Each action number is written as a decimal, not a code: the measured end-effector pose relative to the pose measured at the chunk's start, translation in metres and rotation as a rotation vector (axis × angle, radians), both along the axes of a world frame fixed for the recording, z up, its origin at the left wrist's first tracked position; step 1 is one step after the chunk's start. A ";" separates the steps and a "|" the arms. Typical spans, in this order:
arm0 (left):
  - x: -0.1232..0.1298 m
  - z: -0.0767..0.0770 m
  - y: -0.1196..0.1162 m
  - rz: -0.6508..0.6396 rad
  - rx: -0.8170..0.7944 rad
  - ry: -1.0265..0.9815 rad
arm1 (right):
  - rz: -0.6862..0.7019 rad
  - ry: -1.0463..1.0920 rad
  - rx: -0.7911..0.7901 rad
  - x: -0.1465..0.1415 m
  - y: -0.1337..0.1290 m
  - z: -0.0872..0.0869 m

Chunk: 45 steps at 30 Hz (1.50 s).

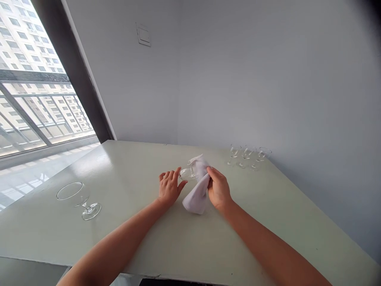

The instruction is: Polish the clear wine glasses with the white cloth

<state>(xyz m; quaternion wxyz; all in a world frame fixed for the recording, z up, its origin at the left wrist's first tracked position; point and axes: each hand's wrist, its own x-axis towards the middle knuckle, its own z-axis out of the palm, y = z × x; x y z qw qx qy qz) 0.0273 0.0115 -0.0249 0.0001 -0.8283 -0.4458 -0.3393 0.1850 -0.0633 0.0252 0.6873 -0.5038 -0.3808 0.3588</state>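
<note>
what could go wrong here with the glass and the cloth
The glass is tipped on its side between the left hand and the cloth, so it could slip and drop onto the hard tabletop. The cloth, bunched in the right hand against the rim, might catch and twist the thin glass. Farther off, three stemmed glasses stand close together near the wall, so a bump could knock them into one another.

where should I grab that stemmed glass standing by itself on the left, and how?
Probably pinch the stemmed glass by its slim stem, between the wide bowl and foot. It stands upright, so I'd come level from its right, the side facing your left hand, once that's free.
</note>
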 end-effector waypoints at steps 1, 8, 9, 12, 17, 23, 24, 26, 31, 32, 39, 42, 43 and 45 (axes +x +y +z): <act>0.000 0.000 -0.001 0.010 -0.002 0.009 | 0.030 -0.102 -0.003 -0.005 -0.004 0.001; -0.007 0.005 0.002 0.070 0.030 0.052 | 0.228 -0.770 -0.083 -0.007 -0.011 0.007; -0.008 0.006 0.003 0.072 0.057 0.073 | 0.313 -0.739 -0.122 -0.003 -0.010 0.008; -0.009 0.007 0.003 0.065 0.151 0.114 | 0.571 -0.519 -0.196 0.004 -0.005 0.009; -0.008 0.004 -0.001 0.011 0.246 0.174 | 0.736 -0.271 -0.202 0.001 0.000 -0.001; -0.009 0.001 -0.002 -0.001 0.267 0.190 | 0.677 -0.193 -0.201 -0.007 0.004 -0.012; -0.009 0.001 -0.002 0.001 0.268 0.192 | 0.658 -0.180 -0.203 -0.008 0.005 -0.014; -0.010 0.002 -0.002 0.004 0.268 0.196 | 0.615 -0.134 -0.216 -0.009 0.008 -0.016; -0.009 0.005 -0.002 -0.050 0.272 0.167 | 0.570 0.115 -0.303 -0.006 0.016 -0.021; -0.009 0.006 -0.002 -0.075 0.284 0.154 | 0.561 0.190 -0.320 -0.005 0.017 -0.021; -0.017 0.016 0.007 -0.237 0.186 0.091 | 0.685 0.032 -0.264 0.004 0.009 -0.004; -0.024 0.029 0.009 -0.373 -0.139 0.044 | 0.763 -0.332 -0.246 0.011 -0.002 0.012; -0.026 0.034 0.010 -0.465 -0.299 0.053 | 0.802 -0.415 -0.263 0.014 -0.005 0.018; -0.030 0.042 0.010 -0.682 -0.621 0.118 | 0.903 -0.495 -0.303 0.019 -0.008 0.025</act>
